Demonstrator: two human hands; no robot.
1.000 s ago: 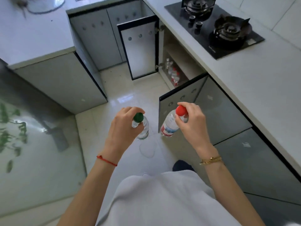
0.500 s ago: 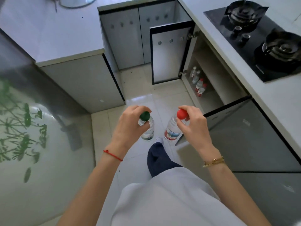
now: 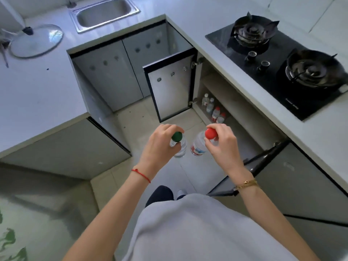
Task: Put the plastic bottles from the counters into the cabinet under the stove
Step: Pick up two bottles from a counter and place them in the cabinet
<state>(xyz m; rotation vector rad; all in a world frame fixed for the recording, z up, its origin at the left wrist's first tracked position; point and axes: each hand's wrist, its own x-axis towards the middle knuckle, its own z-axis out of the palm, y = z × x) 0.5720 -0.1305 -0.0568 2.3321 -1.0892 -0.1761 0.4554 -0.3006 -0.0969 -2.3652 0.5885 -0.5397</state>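
My left hand point(image 3: 160, 146) grips a clear plastic bottle with a green cap point(image 3: 177, 136) by its neck, held above the floor. My right hand point(image 3: 222, 146) grips a clear bottle with a red cap point(image 3: 210, 133) and a red label the same way. Both bottles hang side by side in front of me. The cabinet under the stove point(image 3: 212, 91) stands open, both doors swung out. Several bottles point(image 3: 212, 110) stand in a row on its bottom shelf, just beyond my hands.
The far cabinet door point(image 3: 169, 91) juts over the tiled floor; the near door point(image 3: 259, 162) sticks out by my right forearm. A black gas stove point(image 3: 282, 59) sits on the right counter. A sink point(image 3: 105, 14) and a glass lid point(image 3: 35, 40) are at the back left.
I have stepped closer to the open cabinet, so it, the stove and the sink fill more of the view. Both hands still hold their bottles the same way.
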